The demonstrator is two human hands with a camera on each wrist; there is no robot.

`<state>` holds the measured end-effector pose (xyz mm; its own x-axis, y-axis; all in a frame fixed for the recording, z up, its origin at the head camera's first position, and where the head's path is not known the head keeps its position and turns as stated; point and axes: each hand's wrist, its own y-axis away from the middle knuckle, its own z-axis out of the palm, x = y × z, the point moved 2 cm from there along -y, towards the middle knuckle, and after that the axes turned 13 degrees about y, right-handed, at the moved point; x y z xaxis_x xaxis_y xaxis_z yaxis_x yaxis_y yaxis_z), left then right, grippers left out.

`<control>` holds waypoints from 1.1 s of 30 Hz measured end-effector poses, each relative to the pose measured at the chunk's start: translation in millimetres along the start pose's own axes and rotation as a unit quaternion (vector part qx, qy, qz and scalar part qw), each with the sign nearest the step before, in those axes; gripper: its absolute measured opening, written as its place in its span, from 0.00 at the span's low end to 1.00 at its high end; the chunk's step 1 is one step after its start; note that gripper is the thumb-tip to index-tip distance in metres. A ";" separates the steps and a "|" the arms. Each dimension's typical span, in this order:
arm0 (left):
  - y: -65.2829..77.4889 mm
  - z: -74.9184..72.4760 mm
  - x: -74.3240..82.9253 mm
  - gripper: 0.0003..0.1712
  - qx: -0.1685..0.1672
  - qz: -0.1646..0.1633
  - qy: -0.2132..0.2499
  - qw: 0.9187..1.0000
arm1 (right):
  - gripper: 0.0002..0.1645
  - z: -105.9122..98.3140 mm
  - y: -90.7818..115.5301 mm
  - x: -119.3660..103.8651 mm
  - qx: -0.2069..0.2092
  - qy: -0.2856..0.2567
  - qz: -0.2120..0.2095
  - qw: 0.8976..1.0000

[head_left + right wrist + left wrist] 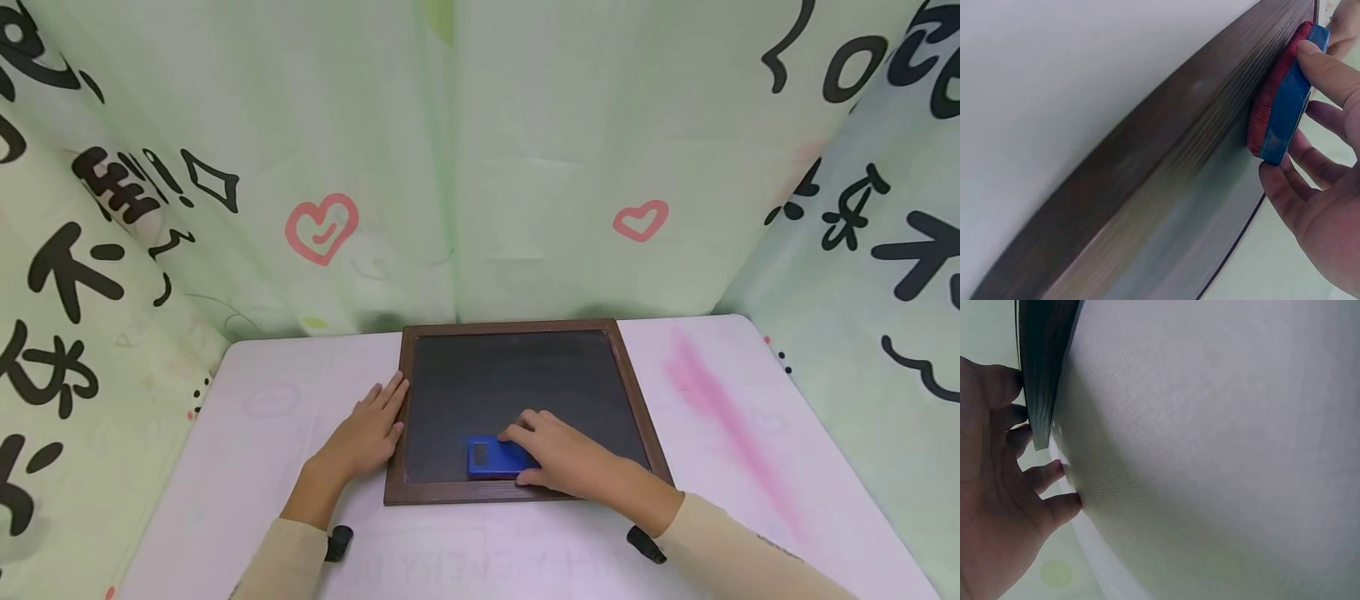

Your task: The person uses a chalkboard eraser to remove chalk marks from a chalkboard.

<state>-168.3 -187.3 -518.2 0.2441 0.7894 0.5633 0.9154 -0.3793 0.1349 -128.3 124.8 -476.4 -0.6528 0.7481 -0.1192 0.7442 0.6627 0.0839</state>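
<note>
A small blackboard [517,383] in a brown wooden frame lies on the table. Near its lower edge, my right hand [558,454] grips a blue chalkboard eraser [487,457]. The right wrist view shows the eraser's red felt [1266,115] side turned to the board, with the thumb and fingers round its blue back. My left hand [367,433] rests at the board's left side, its fingertips touching the wooden frame [1044,375]. In the left wrist view those fingers are spread, some against the frame and others on the table.
The white table [285,400] carries a pink smear [720,408] to the right of the board. A pale green curtain [525,167] with black lettering and pink hearts hangs behind and along both sides. Black straps or devices [340,543] sit at both wrists.
</note>
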 end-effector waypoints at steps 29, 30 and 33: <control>-0.8 -0.7 -1.7 0.39 0.006 0.001 0.004 1.000 | 0.35 -10.1 64.9 99.7 0.055 0.022 0.161 0.985; -0.6 -0.2 -1.5 0.39 0.007 0.003 0.005 1.000 | 0.35 -8.9 65.6 99.5 0.056 0.020 0.162 0.985; 0.7 1.9 -1.1 0.38 0.005 0.001 0.003 1.000 | 0.35 -4.6 67.8 98.8 0.058 0.016 0.163 0.985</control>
<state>-167.3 -187.6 -520.3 0.2434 0.7860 0.5683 0.9181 -0.3757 0.1264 -143.0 243.8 -478.0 -0.3802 0.9221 -0.0723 0.9245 0.3812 -0.0006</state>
